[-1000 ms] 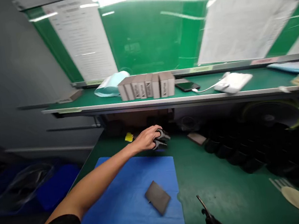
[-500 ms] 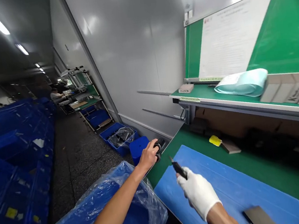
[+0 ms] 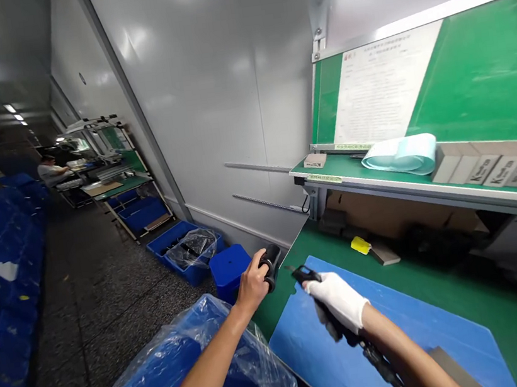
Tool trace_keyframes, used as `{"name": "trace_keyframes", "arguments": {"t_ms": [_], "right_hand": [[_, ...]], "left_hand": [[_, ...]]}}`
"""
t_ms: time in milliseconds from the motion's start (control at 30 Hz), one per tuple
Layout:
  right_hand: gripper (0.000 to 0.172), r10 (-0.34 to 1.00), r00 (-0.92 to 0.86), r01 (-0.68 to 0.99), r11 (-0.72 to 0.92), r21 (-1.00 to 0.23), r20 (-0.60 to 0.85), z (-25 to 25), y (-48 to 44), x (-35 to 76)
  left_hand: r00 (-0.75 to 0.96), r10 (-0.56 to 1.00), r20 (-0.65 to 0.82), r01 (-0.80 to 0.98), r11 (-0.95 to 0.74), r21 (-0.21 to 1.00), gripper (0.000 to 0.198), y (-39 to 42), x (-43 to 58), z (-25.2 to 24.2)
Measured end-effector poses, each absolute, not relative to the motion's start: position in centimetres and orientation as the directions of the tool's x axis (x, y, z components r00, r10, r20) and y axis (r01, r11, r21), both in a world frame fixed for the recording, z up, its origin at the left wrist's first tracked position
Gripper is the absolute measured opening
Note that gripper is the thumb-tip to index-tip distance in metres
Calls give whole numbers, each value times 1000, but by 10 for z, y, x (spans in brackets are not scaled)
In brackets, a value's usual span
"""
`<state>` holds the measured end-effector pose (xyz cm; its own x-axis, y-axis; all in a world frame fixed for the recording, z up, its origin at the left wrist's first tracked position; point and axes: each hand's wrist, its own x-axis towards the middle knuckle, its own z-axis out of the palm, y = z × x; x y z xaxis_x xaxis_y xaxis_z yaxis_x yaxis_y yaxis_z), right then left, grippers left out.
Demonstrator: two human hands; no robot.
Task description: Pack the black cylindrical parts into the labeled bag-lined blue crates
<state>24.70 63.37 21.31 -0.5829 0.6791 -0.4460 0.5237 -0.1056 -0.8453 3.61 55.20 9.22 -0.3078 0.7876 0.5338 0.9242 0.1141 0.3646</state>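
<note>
Black moulded piece (image 3: 271,261), small, seemingly light and firm, clenched around its rounded body in the bare left hand (image 3: 252,287), just off the left end of the green bench (image 3: 504,288); best gripped as now, around the body. Slim black pointed hand tool (image 3: 303,274), likely stiff, pinched near its tip end in the white-gloved right hand (image 3: 337,302), just right of that piece, above a blue mat (image 3: 299,356). Plastic-lined blue bin (image 3: 203,353) at near left.
</note>
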Motion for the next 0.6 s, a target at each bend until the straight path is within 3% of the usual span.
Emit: {"name": "trace_keyframes", "arguments": {"t_ms": [333,600], "right_hand": [[19,584,-626,571,-109,-814,-517,220,617,236],[23,613,-582,620,-90,-780,-534,215,608,239]], "left_hand": [[-419,733,536,852,114,511,50,573,42,97],[-556,596,579,764,90,639,41,581,36,106]]}}
